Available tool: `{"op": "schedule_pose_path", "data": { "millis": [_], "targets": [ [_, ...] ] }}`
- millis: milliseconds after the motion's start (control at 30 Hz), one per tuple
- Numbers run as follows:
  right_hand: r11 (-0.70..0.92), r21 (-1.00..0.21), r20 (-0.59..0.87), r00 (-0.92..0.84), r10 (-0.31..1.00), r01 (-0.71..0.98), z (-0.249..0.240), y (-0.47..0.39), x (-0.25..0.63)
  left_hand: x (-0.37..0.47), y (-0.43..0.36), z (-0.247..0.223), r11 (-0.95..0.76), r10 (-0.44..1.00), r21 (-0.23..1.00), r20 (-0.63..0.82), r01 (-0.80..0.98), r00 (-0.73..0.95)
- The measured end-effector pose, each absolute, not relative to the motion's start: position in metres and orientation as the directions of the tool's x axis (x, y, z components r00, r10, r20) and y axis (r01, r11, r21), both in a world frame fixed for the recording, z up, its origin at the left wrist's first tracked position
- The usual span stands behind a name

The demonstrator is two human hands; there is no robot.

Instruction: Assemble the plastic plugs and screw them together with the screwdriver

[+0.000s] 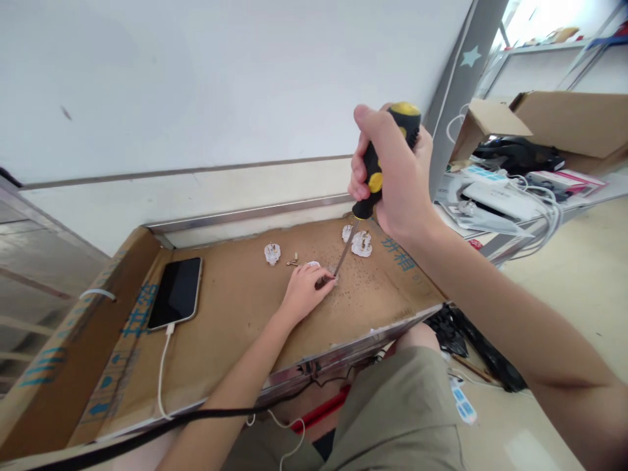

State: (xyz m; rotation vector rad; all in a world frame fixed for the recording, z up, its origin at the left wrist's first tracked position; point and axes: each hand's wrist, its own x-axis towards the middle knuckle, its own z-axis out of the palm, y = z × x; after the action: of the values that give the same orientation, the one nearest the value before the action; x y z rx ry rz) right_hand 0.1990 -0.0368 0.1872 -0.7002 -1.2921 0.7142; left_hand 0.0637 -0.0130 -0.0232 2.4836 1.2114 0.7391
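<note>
My right hand [395,170] is wrapped round the black and yellow handle of a screwdriver [345,252], raised above the cardboard. Its shaft slants down and left, and the tip meets the fingertips of my left hand [307,288]. That hand is closed, pressing a small piece against the cardboard; the fingers cover most of it, so its kind is unclear. A white part [313,264] shows just behind the left fingers. Small brass pieces [293,260] lie beyond them. A clear white plug part with pins [272,253] sits farther left, and similar plug parts [362,244] lie behind the screwdriver shaft.
Cardboard [235,307] with dark specks covers the worktop; its folded side [69,347] stands up at the left. A phone [175,292] with a white cable [161,373] lies there. A white panel [220,85] rises behind. To the right, a shelf holds an open box [574,124] and cables.
</note>
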Motion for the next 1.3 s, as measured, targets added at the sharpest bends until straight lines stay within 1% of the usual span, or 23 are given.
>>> {"op": "schedule_pose_path", "data": {
  "millis": [133,300,467,567,733,867,1100,1167,1233,1300],
  "targets": [
    [0.580,-0.812,0.571,0.119,0.812,-0.064,0.188,-0.037,0.199,0.064,-0.012,-0.023,-0.605,0.796,0.458,0.316,0.652,0.516],
    [0.625,-0.775,0.613,0.133,0.779,-0.093,0.180,-0.036,0.194,0.064,-0.013,-0.023,-0.609,0.792,0.466,0.309,0.641,0.527],
    [0.582,-0.812,0.564,0.189,0.804,-0.052,0.178,-0.033,0.194,0.063,-0.013,-0.024,-0.613,0.788,0.469,0.313,0.636,0.529],
    [0.571,-0.820,0.554,0.193,0.810,-0.042,0.182,-0.033,0.198,0.063,-0.013,-0.024,-0.615,0.788,0.467,0.319,0.636,0.527],
    [0.620,-0.783,0.602,0.180,0.777,-0.058,0.187,-0.037,0.197,0.064,-0.012,-0.025,-0.619,0.784,0.455,0.322,0.640,0.530],
    [0.608,-0.792,0.593,0.182,0.785,-0.043,0.185,-0.038,0.193,0.064,-0.012,-0.025,-0.620,0.784,0.454,0.321,0.640,0.531],
    [0.616,-0.783,0.599,0.163,0.784,-0.085,0.184,-0.040,0.192,0.064,-0.013,-0.023,-0.612,0.789,0.467,0.314,0.638,0.528],
    [0.613,-0.787,0.588,0.217,0.779,-0.070,0.183,-0.040,0.189,0.064,-0.013,-0.023,-0.611,0.791,0.469,0.312,0.638,0.527],
    [0.625,-0.780,0.585,0.321,0.745,-0.029,0.180,-0.039,0.185,0.064,-0.013,-0.023,-0.611,0.790,0.471,0.311,0.636,0.528],
    [0.628,-0.778,0.585,0.376,0.718,0.012,0.176,-0.037,0.184,0.063,-0.014,-0.023,-0.614,0.787,0.473,0.314,0.631,0.530]
  ]
}}
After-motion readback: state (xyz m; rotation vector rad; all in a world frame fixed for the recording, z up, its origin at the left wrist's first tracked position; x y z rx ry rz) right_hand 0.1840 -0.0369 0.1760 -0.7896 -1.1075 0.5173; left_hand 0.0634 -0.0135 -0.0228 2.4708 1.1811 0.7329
